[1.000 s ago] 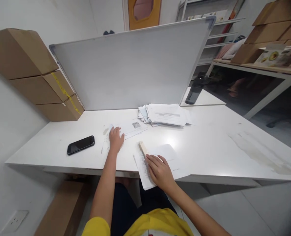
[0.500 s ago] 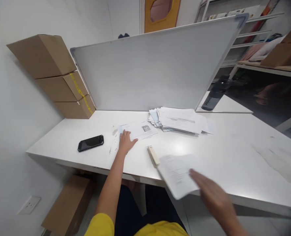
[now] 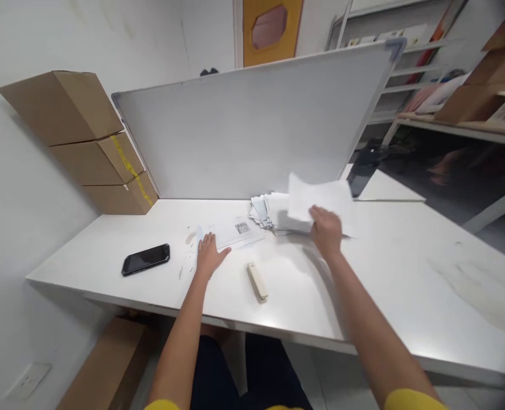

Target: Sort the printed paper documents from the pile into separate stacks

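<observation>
My left hand (image 3: 209,254) lies flat with its fingers spread on the left end of a few printed sheets (image 3: 226,232), which carry a dark square code. In my right hand (image 3: 325,229) are some white sheets of paper (image 3: 320,198), gripped by their near edge and held up over a messy paper stack (image 3: 273,209). The raised sheets hide much of that stack. Between my two hands a cream stapler (image 3: 257,282) rests on the white table, touched by neither hand.
A black phone (image 3: 146,259) lies on the table's left part. Stacked cardboard boxes (image 3: 102,162) stand at the left wall. Behind the papers leans a whiteboard (image 3: 243,131). A dark bottle (image 3: 363,171) stands at the back right, and another box (image 3: 102,364) sits under the table.
My right hand has carried the sheets from the table's front edge up and back, over the paper stack. The stapler now shows fully. My left hand has stayed on its sheets.
</observation>
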Motion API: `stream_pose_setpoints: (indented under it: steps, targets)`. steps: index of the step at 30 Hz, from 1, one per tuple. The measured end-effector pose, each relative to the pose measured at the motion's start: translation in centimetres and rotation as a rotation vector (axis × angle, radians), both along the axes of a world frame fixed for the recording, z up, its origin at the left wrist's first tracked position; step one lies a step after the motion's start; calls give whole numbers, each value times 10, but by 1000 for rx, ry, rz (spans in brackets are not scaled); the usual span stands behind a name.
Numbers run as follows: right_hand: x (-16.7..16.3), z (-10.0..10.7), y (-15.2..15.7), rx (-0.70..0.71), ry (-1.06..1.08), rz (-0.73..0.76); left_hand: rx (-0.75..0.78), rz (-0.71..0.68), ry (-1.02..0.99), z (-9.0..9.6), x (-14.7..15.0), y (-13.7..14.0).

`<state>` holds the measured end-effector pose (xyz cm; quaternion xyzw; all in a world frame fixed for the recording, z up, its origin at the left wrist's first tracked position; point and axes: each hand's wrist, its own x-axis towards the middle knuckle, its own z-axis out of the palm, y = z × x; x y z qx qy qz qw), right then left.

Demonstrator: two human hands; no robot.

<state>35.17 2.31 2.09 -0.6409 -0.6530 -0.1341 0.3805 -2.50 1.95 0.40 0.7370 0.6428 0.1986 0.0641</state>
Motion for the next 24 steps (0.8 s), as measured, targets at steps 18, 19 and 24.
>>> stream_pose_setpoints:
  steps: [18,19,24]
  targets:
    - [-68,-4,-6,-131,508,477,186,16,-54,-2,-4,9]
    - [-76,-4,-9,-191,622,501,194,1,-64,-1,-4,7]
    - [-110,-20,-15,-424,947,591,285,-227,-54,0,-1,-3]
